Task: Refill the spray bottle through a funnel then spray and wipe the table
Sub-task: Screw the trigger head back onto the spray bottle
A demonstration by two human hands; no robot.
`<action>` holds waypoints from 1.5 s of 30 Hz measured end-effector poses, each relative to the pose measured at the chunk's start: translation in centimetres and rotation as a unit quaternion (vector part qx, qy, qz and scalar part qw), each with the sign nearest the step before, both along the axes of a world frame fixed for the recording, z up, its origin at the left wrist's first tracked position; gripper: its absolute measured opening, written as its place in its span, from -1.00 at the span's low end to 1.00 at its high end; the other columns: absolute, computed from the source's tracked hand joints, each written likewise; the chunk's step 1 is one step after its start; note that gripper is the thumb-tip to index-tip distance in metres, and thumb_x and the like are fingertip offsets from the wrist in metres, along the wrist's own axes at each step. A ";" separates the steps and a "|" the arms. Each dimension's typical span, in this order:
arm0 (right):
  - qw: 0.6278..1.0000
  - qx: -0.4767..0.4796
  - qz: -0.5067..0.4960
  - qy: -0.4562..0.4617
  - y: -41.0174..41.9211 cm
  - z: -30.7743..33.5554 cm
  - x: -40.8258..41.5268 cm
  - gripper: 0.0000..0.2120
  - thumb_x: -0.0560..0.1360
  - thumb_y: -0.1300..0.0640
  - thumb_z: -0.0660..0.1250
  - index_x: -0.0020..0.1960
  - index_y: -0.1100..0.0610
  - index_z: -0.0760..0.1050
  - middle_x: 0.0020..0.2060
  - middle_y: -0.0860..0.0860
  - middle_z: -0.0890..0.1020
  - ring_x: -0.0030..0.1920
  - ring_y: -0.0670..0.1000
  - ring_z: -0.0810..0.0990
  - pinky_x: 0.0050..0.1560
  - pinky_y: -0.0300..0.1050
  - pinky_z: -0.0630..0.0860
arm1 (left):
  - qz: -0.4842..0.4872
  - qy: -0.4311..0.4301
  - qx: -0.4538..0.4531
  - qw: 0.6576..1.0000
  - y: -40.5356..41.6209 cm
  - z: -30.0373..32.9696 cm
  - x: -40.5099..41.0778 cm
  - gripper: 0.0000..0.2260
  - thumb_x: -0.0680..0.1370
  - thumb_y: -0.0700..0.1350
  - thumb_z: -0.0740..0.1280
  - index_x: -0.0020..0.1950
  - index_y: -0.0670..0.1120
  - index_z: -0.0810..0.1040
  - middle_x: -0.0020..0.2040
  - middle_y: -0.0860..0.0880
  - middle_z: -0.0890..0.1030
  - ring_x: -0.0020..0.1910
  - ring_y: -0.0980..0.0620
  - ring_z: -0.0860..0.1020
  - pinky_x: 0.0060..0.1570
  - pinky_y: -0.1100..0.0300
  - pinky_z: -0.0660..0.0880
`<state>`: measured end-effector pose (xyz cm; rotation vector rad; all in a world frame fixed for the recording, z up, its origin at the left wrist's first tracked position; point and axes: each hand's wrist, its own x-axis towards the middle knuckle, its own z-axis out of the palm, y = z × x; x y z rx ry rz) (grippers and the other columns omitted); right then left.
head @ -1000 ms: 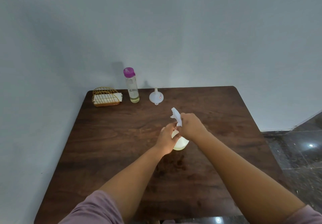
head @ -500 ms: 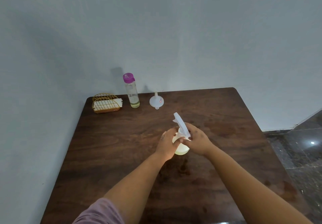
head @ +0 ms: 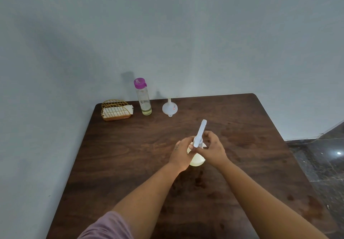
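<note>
- Spray bottle (head: 197, 159) upright, mid tabletop (head: 130, 155).
- Left hand (head: 181, 154) grips bottle body.
- Right hand (head: 214, 149) pinches sprayer head (head: 200, 133) at neck.
- Funnel (head: 169, 108), clear bottle (head: 143, 97), wire napkin holder (head: 115, 110) along far edge.

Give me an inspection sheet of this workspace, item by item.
Surface: dark brown wooden table, blotchy marks near the front.
Job's things: pale yellow spray bottle with white trigger head at centre; white plastic funnel inverted at the back; clear bottle with purple cap, little pale liquid left.
Clutter: gold wire holder with white napkins, back left corner.
Grippers: left hand holds the bottle body; right hand grips the trigger head's collar.
Cables: nothing seen.
Surroundings: grey wall; dark tiled floor.
</note>
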<state>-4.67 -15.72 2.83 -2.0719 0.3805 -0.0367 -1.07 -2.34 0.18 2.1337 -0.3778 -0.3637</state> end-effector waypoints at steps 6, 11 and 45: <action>0.994 0.094 -0.050 -0.015 0.6 -1.2 -1.0 -0.68 0.41 0.04 0.47 0.16 -0.01 0.57 0.04 -0.12 0.66 0.11 -0.05 0.59 0.19 0.06 0.53 | 0.003 0.002 0.010 1.000 0.0 -0.1 0.0 -0.65 0.57 -0.09 0.34 0.35 0.09 0.47 0.29 0.10 0.53 0.31 0.01 0.40 0.31 0.01 0.40; 0.991 0.060 -0.114 -0.038 1.7 0.1 -0.6 -0.70 0.28 0.02 0.58 -0.18 0.04 0.47 -0.19 -0.13 0.61 -0.10 -0.14 0.56 -0.19 -0.29 0.43 | 0.008 0.005 0.010 1.000 0.2 0.0 -0.1 -0.63 0.57 -0.15 0.34 0.36 0.08 0.47 0.32 0.10 0.52 0.34 0.02 0.37 0.30 0.07 0.35; 0.971 0.116 -0.196 -0.073 3.4 -0.7 -1.8 -0.72 0.29 0.00 0.57 -0.21 0.06 0.49 -0.22 -0.11 0.60 -0.13 -0.13 0.55 -0.18 -0.30 0.40 | -0.009 -0.018 0.059 0.998 0.2 -0.7 0.1 -0.66 0.60 -0.05 0.28 0.38 0.01 0.46 0.28 0.06 0.53 0.27 -0.01 0.36 0.18 0.22 0.31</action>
